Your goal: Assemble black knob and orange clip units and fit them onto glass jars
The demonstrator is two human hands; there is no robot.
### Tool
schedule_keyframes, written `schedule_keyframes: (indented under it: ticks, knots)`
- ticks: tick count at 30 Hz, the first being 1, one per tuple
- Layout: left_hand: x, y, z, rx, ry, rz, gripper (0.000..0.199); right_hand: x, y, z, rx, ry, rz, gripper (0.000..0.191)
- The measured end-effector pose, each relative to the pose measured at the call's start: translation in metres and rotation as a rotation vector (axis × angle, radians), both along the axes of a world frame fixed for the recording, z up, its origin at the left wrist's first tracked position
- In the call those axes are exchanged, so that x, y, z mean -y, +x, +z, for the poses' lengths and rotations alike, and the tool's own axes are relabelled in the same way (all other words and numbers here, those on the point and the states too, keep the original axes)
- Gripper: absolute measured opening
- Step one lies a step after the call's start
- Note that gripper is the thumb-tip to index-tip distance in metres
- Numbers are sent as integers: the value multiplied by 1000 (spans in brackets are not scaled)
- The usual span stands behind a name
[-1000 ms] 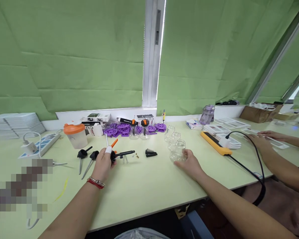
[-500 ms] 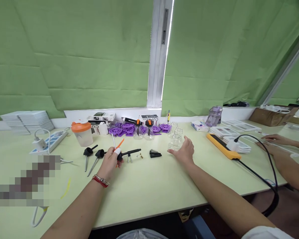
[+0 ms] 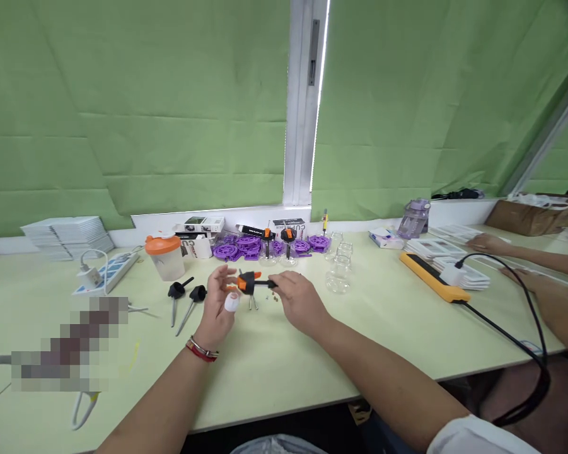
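Between my hands is a black cone-shaped part with orange tabs [image 3: 248, 283] and a black stem, held level above the table. My left hand [image 3: 217, 310], white wrap on the thumb, has curled fingers at its orange side. My right hand [image 3: 300, 302] pinches the end of the stem. Below the part stand small screws [image 3: 253, 303], with tiny brass-coloured pieces [image 3: 275, 297] near my right fingertips. Left of my left hand lie two black cone parts with metal rods, one nearer [image 3: 198, 294], one farther [image 3: 176, 290]. Several clear glass vessels [image 3: 339, 280] stand right of my right hand.
Behind are purple plastic wheels [image 3: 226, 252], two glass vessels with black-and-orange tops [image 3: 288, 234] and small boxes [image 3: 201, 246]. An orange-lidded cup [image 3: 164, 258] and power strip [image 3: 108, 271] stand left. Right are a yellow power strip [image 3: 432, 277] and another person's hands [image 3: 520, 277].
My right hand has left the glass vessels and moved left to grip the black stem. The part in my left hand has turned and risen slightly. The view has shifted a little.
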State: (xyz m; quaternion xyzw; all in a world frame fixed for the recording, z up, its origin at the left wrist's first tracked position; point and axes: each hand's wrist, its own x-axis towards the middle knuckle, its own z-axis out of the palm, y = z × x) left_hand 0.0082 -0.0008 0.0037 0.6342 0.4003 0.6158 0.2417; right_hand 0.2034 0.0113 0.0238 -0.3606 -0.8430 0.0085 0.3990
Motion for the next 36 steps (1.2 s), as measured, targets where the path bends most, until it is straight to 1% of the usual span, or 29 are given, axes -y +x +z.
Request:
schedule_keyframes:
  ticks: [2,3,5,7,9,11,12,13,15,19,21,22,25,27,32,36]
  knots:
    - [3,-1,3,-115,166,85,57,6,6,15,-118,-163,91,26]
    - [5,0,4,-174,197,108,57,7,8,20,-134,-247,138,23]
    - [9,4,6,-229,161,131,53,8,12,24,-159,-439,196,18]
    - [12,8,9,-201,18,108,52,4,13,19,-232,-652,190,14]
    - [12,12,11,-171,-202,27,53,-2,12,7,-321,-836,147,21]
    - [10,12,12,-164,-412,-57,51,-6,9,-7,-357,-947,108,26]
    - [8,12,11,-168,-487,-86,48,-8,8,-15,-364,-981,87,26]
    - [7,11,10,-171,-538,-102,46,-9,6,-23,-376,-1000,67,26]
    - [6,9,5,-187,-586,-103,40,-9,2,-38,-397,-1016,32,25]
    - [5,9,-9,-218,-665,-31,25,-8,-8,-64,-399,-938,-9,24]
    - [5,10,-16,-208,-690,11,21,-8,-12,-72,-378,-896,-26,23]
    - [5,10,-19,-202,-678,27,20,-9,-14,-76,-369,-873,-26,22]
    - [3,11,-25,-211,-585,71,18,-15,-20,-83,-370,-813,1,23]
    - [1,11,-28,-228,-539,95,16,-20,-23,-86,-370,-802,16,24]
    - [-2,12,-37,-212,-532,143,14,-31,-28,-88,-311,-762,20,28]
    - [-6,12,-43,-196,-511,171,13,-34,-30,-89,-262,-738,-4,18]
